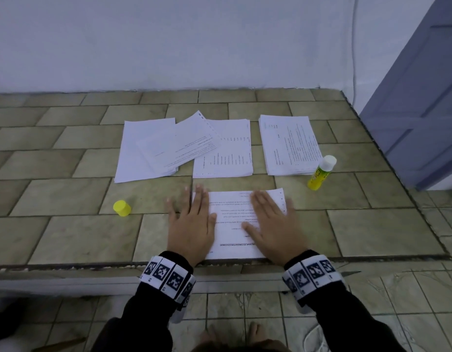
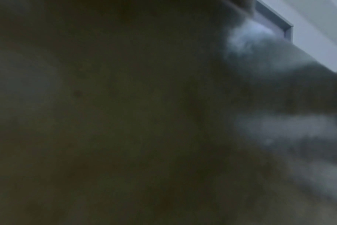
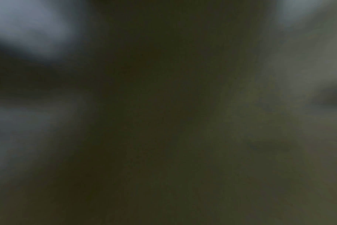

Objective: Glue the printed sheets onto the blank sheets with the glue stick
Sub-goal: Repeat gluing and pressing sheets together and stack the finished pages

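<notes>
Pressing step: left hand (image 1: 188, 222) and right hand (image 1: 273, 222), fingers flat and spread, gripping nothing, on printed sheet (image 1: 235, 224) at lower centre; next, probably uncapped glue stick (image 1: 321, 172), centre right

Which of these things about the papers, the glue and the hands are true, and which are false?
1. Both hands lie flat on the printed white paper sheet nearest the person. True: the left hand and right hand press it with straight fingers.
2. The yellow glue stick has its cap on. False: the round yellow plastic cap stands apart, left of the hands.
3. The right hand holds the glue stick. False: it stands alone beside the right paper stack.
4. The papers lie on a tiled surface. True.
</notes>
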`<state>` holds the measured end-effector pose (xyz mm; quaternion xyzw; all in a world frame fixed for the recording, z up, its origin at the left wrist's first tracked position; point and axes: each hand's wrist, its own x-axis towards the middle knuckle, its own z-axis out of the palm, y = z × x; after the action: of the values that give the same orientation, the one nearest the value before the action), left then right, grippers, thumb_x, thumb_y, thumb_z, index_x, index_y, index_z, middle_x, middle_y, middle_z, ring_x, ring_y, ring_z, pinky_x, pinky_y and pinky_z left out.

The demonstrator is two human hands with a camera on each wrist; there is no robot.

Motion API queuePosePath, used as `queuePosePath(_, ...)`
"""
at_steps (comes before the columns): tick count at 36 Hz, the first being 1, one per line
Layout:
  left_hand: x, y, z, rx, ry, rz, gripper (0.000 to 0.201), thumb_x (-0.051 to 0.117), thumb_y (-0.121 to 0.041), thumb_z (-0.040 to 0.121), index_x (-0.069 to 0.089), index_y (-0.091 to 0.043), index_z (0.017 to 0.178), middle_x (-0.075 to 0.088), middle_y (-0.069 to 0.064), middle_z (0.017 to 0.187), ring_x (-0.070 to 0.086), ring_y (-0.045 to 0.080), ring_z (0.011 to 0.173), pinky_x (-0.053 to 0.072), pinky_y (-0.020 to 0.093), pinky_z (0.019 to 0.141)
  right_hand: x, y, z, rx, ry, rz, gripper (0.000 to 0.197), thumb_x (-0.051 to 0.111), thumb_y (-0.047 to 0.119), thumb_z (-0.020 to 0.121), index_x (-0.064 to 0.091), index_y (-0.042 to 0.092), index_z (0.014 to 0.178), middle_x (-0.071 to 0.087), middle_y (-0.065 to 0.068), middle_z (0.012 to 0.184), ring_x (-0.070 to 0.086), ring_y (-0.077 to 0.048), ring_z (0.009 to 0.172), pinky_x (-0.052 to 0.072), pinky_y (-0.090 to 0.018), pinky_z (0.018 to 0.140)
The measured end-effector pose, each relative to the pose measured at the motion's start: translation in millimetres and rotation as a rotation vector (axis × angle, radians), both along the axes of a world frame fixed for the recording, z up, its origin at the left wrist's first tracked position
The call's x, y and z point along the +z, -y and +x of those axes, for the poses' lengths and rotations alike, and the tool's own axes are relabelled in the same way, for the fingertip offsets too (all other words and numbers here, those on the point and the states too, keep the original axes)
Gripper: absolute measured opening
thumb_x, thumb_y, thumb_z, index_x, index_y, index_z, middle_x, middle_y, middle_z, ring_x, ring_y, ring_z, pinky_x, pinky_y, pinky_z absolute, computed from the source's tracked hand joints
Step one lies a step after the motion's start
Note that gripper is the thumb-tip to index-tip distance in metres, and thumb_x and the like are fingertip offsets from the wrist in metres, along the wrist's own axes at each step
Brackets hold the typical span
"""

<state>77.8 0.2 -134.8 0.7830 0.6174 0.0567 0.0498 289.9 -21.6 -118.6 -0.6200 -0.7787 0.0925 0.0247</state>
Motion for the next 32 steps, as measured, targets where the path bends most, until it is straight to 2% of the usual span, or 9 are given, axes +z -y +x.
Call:
queuePosePath(3, 1, 0, 1, 0.004, 0.012, 0.013, 0.071, 0.003, -0.046, 0.097, 0.019, -0.011, 0.156, 0.011, 0.003, 0.165, 0.002, 0.026, 0.152, -0.003, 0.060, 0.117, 1, 1, 22, -0.101, 0.041, -0.005, 0.096, -0.021, 0.072, 0.078, 0.001, 0.019, 0.155, -0.002, 0.006, 0.163, -0.006, -0.006, 0.148, -0.019, -0.047, 0.112)
queuePosePath(9, 3, 0, 1, 0.010, 0.040, 0.011, 0.071, 0.005, -0.046, 0.096, 0.019, -0.011, 0.156, 0.012, 0.002, 0.165, 0.005, 0.026, 0.152, -0.001, 0.060, 0.117, 5, -2, 32, -0.295, 0.092, 0.056, 0.087, -0.006, 0.062, 0.087, 0.020, 0.010, 0.153, 0.017, -0.005, 0.161, 0.010, -0.019, 0.150, -0.005, -0.063, 0.112)
queuePosePath(12, 2, 0, 2, 0.013, 0.037, 0.021, 0.069, 0.009, -0.045, 0.097, 0.027, -0.009, 0.154, 0.020, 0.003, 0.163, 0.015, 0.029, 0.151, 0.009, 0.064, 0.116, 12, -2, 8, -0.186, 0.064, 0.153, 0.077, 0.008, 0.056, 0.096, 0.034, 0.006, 0.148, 0.032, -0.010, 0.156, 0.028, -0.024, 0.145, 0.002, -0.062, 0.111)
queuePosePath(14, 2, 1, 2, 0.015, 0.041, 0.018, 0.069, 0.009, -0.045, 0.097, 0.027, -0.009, 0.154, 0.019, 0.003, 0.163, 0.014, 0.029, 0.151, 0.008, 0.064, 0.116, 11, 0, -19, -0.029, -0.002, 0.201, 0.070, 0.012, 0.051, 0.100, 0.041, 0.005, 0.144, 0.039, -0.011, 0.151, 0.036, -0.024, 0.141, 0.008, -0.061, 0.111)
queuePosePath(17, 1, 1, 1, 0.002, 0.027, 0.033, 0.067, 0.012, -0.044, 0.099, 0.028, -0.009, 0.153, 0.021, 0.005, 0.162, 0.017, 0.030, 0.150, 0.012, 0.064, 0.115, 3, 0, -50, 0.140, -0.033, 0.096, 0.071, 0.003, 0.050, 0.101, 0.035, 0.007, 0.148, 0.031, -0.008, 0.156, 0.026, -0.019, 0.145, 0.003, -0.059, 0.115)
queuePosePath(22, -1, -1, 1, 0.010, 0.031, 0.034, 0.065, 0.018, -0.042, 0.099, 0.035, -0.007, 0.150, 0.031, 0.007, 0.159, 0.027, 0.032, 0.147, 0.021, 0.065, 0.113, -6, -1, -45, 0.118, -0.020, 0.095, 0.065, 0.016, 0.051, 0.100, 0.044, 0.011, 0.144, 0.039, -0.003, 0.152, 0.034, -0.013, 0.142, 0.010, -0.058, 0.109)
queuePosePath(25, 1, -1, 3, 0.021, 0.035, 0.036, 0.065, 0.018, -0.042, 0.098, 0.036, -0.006, 0.150, 0.032, 0.008, 0.158, 0.028, 0.033, 0.147, 0.021, 0.066, 0.113, -2, -3, -25, 0.035, -0.036, 0.100, 0.069, 0.015, 0.052, 0.097, 0.036, 0.011, 0.148, 0.034, -0.001, 0.155, 0.029, -0.012, 0.144, 0.003, -0.056, 0.113)
queuePosePath(28, 3, 0, 3, 0.024, 0.027, 0.028, 0.068, 0.012, -0.043, 0.097, 0.029, -0.009, 0.153, 0.023, 0.005, 0.162, 0.019, 0.030, 0.150, 0.014, 0.063, 0.116, 2, -4, 1, -0.058, 0.006, 0.050, 0.078, -0.002, 0.056, 0.090, 0.016, 0.015, 0.154, 0.013, 0.004, 0.162, 0.010, -0.008, 0.148, -0.008, -0.055, 0.117)
queuePosePath(32, 3, 0, 2, 0.030, 0.022, 0.021, 0.069, 0.010, -0.044, 0.097, 0.026, -0.010, 0.154, 0.020, 0.004, 0.163, 0.017, 0.029, 0.150, 0.013, 0.063, 0.116, 9, -5, 22, -0.147, 0.011, -0.009, 0.086, -0.013, 0.058, 0.082, 0.007, 0.017, 0.155, 0.000, 0.007, 0.163, -0.003, -0.003, 0.148, -0.009, -0.053, 0.118)
